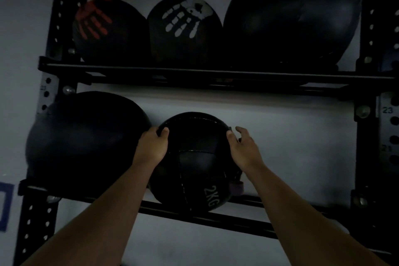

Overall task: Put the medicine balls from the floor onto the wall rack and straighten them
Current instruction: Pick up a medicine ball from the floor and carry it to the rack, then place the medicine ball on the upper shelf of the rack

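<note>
A black medicine ball marked 2KG (194, 162) rests on the lower rails of the black wall rack (216, 219). My left hand (152, 147) grips its upper left side, fingers curled over the top. On the ball's right side, my right hand (243, 147) has the thumb against it and the fingers spread behind. A larger black ball (84, 136) sits just to the left on the same shelf, touching my left hand. The upper shelf (194, 71) holds a ball with a red hand print (108, 30), one with a white hand print (185, 30) and a big black ball (291, 15).
Perforated black uprights (367, 136) stand at both ends of the rack, against a pale wall. The lower shelf is bare to the right of the 2KG ball. The room is dim.
</note>
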`<move>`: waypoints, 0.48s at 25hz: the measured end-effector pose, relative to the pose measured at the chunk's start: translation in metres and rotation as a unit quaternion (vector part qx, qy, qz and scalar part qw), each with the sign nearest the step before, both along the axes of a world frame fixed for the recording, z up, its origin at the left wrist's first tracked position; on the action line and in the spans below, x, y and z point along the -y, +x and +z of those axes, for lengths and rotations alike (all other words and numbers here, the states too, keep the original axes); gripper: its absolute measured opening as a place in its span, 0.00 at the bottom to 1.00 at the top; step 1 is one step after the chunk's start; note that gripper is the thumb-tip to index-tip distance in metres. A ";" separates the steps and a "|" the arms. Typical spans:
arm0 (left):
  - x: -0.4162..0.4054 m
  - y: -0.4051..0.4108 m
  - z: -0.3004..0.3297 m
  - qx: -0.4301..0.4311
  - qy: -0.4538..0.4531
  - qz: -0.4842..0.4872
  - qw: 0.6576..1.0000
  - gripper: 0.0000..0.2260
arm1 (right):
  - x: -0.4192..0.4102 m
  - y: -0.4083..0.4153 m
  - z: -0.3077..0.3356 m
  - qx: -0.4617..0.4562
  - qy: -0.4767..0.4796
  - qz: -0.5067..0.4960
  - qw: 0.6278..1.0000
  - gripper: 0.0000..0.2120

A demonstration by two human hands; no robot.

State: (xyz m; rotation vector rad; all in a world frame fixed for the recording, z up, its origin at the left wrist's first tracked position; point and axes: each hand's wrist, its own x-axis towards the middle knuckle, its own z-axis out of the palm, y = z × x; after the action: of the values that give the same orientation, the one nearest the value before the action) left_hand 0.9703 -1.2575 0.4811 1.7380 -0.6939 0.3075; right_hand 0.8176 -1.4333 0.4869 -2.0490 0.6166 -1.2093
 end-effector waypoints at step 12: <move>0.041 -0.170 0.119 0.233 0.025 -0.022 0.972 0.11 | 0.030 -0.190 0.120 0.096 -0.126 -0.093 0.983 0.17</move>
State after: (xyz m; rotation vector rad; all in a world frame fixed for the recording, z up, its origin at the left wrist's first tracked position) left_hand 0.8000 -1.2986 0.6004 1.7091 -1.0849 0.6851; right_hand 0.6278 -1.4637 0.6065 -2.0782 0.5965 -1.6454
